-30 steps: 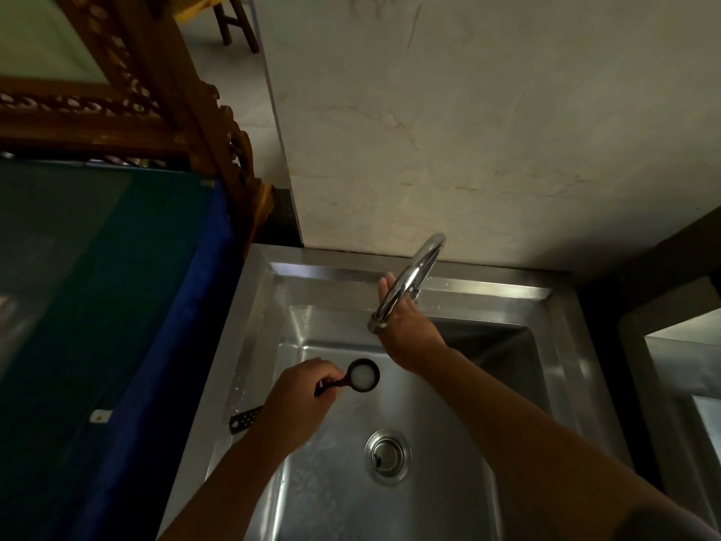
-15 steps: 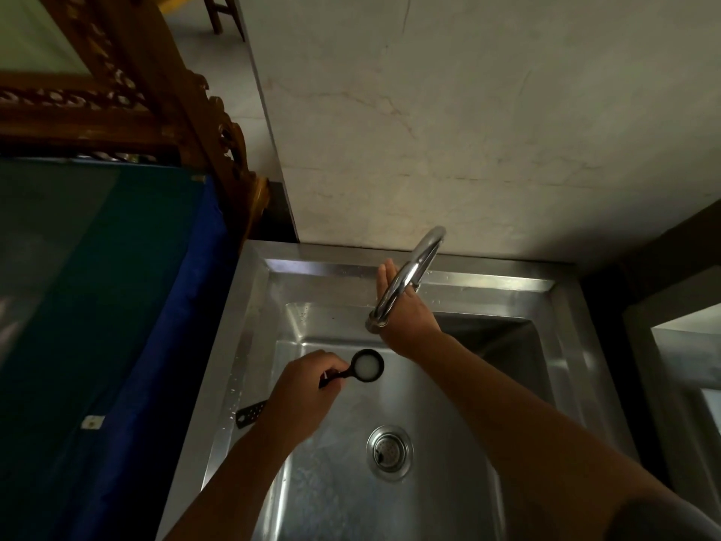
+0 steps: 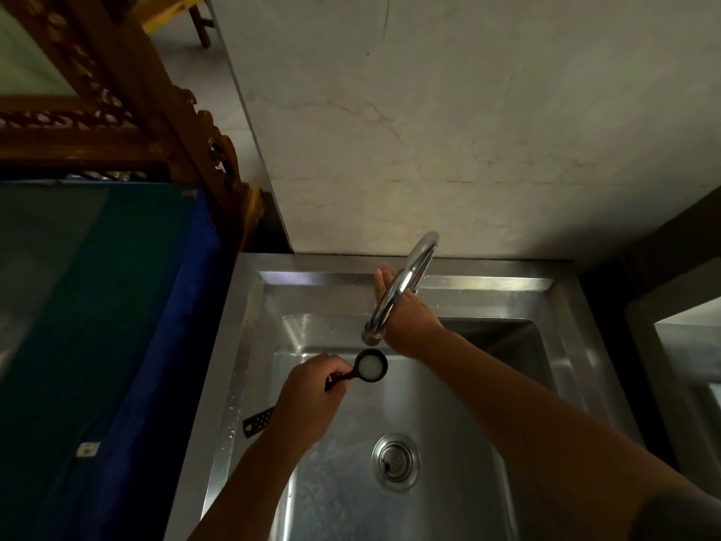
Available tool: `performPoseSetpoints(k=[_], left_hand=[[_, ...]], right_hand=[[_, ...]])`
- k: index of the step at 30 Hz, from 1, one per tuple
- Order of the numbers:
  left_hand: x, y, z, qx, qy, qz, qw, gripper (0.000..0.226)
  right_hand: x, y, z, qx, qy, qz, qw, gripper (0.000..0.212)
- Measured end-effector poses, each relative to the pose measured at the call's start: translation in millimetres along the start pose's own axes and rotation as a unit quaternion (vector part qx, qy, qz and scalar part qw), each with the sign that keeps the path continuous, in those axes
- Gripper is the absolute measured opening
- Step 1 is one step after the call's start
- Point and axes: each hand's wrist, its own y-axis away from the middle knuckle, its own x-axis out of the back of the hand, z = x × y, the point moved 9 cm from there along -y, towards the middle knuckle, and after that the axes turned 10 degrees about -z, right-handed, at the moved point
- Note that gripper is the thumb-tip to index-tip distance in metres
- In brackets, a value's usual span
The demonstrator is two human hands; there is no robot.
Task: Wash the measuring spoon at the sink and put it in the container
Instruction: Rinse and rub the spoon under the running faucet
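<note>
Two bare hands work over a stainless steel sink (image 3: 249, 345), which fills the lower middle of the view below a pale marble wall (image 3: 468, 130). Blue-and-green cloth (image 3: 117, 306) covers the surface along the sink's left rim, with carved dark wood (image 3: 128, 111) rising behind it. Round drain strainer (image 3: 396, 461) sits near the centre of the basin floor, well apart from both hands.

Curved chrome faucet (image 3: 402, 285) arches from the back rim out over the basin. Right hand (image 3: 409, 318) reaches behind the spout toward the back rim; its fingers are mostly hidden by the spout, so their state cannot be told, nor what they touch.

Left hand (image 3: 312, 396) is over the basin toward its left wall, fingers curled closed around the handle of the black measuring spoon (image 3: 370, 366). Spoon's round bowl faces up, directly under the faucet outlet, holding something whitish. Perforated handle end sticks out behind the left wrist, pointing toward the sink's left rim.
</note>
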Motion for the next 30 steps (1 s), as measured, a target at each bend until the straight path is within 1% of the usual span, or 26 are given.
performPoseSetpoints(k=[10,15,19,25,27,30], left_hand=[[2,-2,6,-0.007,0.002,0.004,1.000,0.011],[2,-2,3,-0.001,0.001,0.000,1.000,0.012],[5,-1,0,0.010,-0.001,0.004,1.000,0.011],[4,-1,1,0.006,-0.004,0.005,1.000,0.011],[3,-1,1,0.008,0.000,0.007,1.000,0.011],[3,-2,1,0.004,0.007,0.008,1.000,0.011]], right_hand=[[0,-6,4,-0.002,-0.016,-0.025,1.000,0.070],[4,-7,4,-0.004,-0.030,-0.033,0.999,0.064],[2,-7,1,0.001,-0.002,-0.047,0.999,0.066],[2,-7,0,-0.002,0.000,-0.056,0.998,0.066],[2,-5,0,-0.005,-0.018,-0.046,0.999,0.065],[5,4,2,-0.009,-0.093,0.008,0.996,0.070]])
